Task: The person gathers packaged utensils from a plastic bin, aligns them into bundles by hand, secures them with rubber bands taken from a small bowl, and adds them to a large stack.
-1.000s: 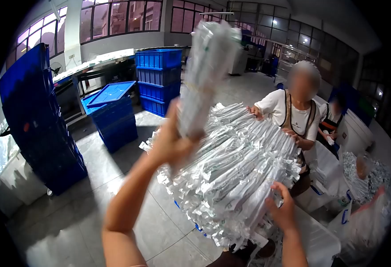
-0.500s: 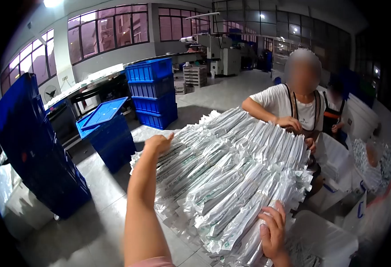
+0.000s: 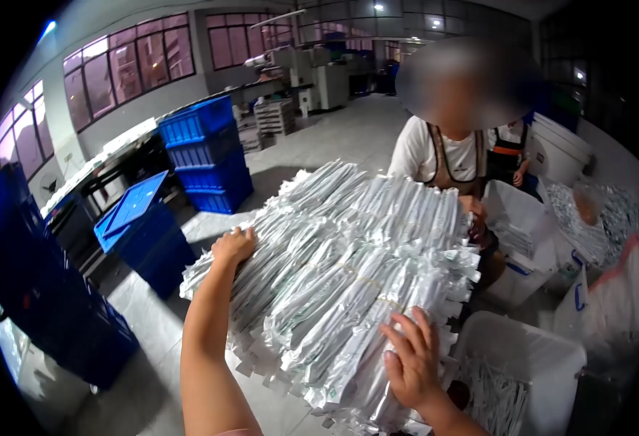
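Since the frame a second ago, the left hand (image 3: 233, 245) has come down from mid-air, where it held a bundle up, to the left edge of the heap of packet bundles (image 3: 334, 254); since the frame half a second ago, the blue crates (image 3: 207, 156) have slid toward the left of the frame as the view turned. The left fingers bend over the packets there, though whether they grip any I cannot tell. The right hand (image 3: 412, 356), lower right of centre, is spread wide, palm down over a bundle at the near right end, closed on nothing.

As far as can be judged, much of the gathering and stacking is done: bundles lie side by side in overlapping rows. Loose packets (image 3: 497, 396) remain in the white bin (image 3: 566, 341) at lower right; whether they belong to this work is unclear. A co-worker's hand (image 3: 473, 211) is at the heap's far right side.

The heap fills the centre of the frame. Its packets are long, slim, silvery-white and crinkled, with faint green print and ragged, jutting ends; a yellowish band (image 3: 388, 301), probably rubber, crosses a near bundle.
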Motion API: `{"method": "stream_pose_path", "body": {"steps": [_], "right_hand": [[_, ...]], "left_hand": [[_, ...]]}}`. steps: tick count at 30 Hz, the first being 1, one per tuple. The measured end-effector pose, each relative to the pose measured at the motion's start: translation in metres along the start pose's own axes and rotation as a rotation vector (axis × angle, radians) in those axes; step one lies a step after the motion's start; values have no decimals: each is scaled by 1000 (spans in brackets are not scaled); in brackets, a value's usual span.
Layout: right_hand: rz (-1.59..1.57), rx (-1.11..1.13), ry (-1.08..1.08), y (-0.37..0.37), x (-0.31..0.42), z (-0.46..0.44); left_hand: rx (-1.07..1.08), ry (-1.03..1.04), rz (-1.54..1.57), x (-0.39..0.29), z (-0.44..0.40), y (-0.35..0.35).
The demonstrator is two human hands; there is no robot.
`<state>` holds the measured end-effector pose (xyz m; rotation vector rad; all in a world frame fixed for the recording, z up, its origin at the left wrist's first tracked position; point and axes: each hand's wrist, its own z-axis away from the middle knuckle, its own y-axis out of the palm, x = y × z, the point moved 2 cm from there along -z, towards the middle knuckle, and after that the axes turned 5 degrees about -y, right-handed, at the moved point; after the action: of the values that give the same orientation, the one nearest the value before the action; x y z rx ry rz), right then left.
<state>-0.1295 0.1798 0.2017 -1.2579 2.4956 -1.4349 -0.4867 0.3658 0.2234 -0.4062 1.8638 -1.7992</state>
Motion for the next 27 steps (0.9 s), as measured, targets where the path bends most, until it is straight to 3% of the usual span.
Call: {"method": "stream_pose_path", "body": {"steps": [5, 7, 8, 9, 11, 13, 15, 17, 18, 19, 23, 27], "right_hand": [[-58, -6, -75, -1, -8, 3], [-124, -62, -17, -18, -12, 16], [-114, -119, 29, -33, -13, 25], [-103, -173, 67, -45, -15, 38], [-102, -235, 154, -54, -31, 64], [-179, -324, 180, -50, -45, 83], [-290, -332, 172, -41, -51, 88], [-329, -331, 161, -19, -57, 86], [-421, -327, 139, 6, -61, 81], [-511, -309, 114, 25, -60, 76], [-457, -336, 129, 31, -57, 66], [-366, -475, 54, 39, -64, 59]], "left_hand": [[-271, -21, -37, 0, 16, -3], [-352, 16, 172, 4, 23, -9], [-295, 102, 296, 2, 46, -28], [-399, 339, 467, 14, 51, -27], [-430, 487, 773, 32, 110, -29], [-638, 620, 921, 42, 191, -13], [-758, 374, 1028, 37, 265, 21], [-776, 436, 1289, 42, 298, 88], [-734, 351, 1248, 21, 314, 105], [-584, 298, 1396, -1, 312, 127], [-654, 397, 1208, -41, 329, 112], [-637, 436, 1361, -47, 325, 112]]}}
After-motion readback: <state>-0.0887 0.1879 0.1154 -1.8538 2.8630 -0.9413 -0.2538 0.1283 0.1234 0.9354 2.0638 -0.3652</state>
